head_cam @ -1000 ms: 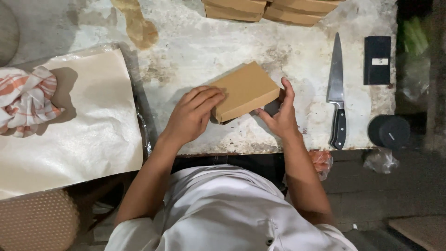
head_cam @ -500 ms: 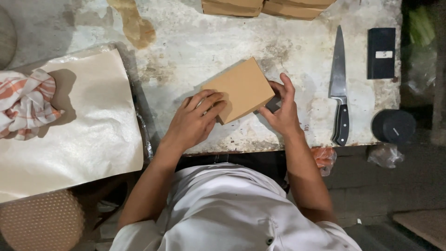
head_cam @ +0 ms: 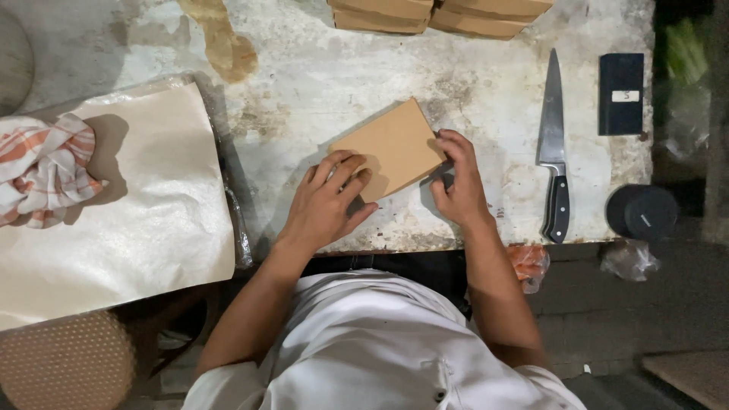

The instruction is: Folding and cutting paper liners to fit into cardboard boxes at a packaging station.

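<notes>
A flat brown cardboard box (head_cam: 391, 144) lies tilted on the worn white table (head_cam: 319, 83), one corner pointing away from me. My left hand (head_cam: 328, 201) rests with its fingers on the box's near left edge. My right hand (head_cam: 458, 181) grips the box's right side, fingers curled at the edge over a small dark thing I cannot make out. Both hands hold the box between them.
A large sheet of pale paper (head_cam: 129, 205) covers the table's left part, with an orange-striped cloth (head_cam: 42, 167) on it. More brown boxes (head_cam: 440, 14) are stacked at the far edge. A kitchen knife (head_cam: 553, 152), a dark block (head_cam: 620, 93) and a black round lid (head_cam: 642, 211) lie at the right.
The box has turned and now lies flatter on the table. My left hand slid down toward its near edge; my right hand moved up along its right side.
</notes>
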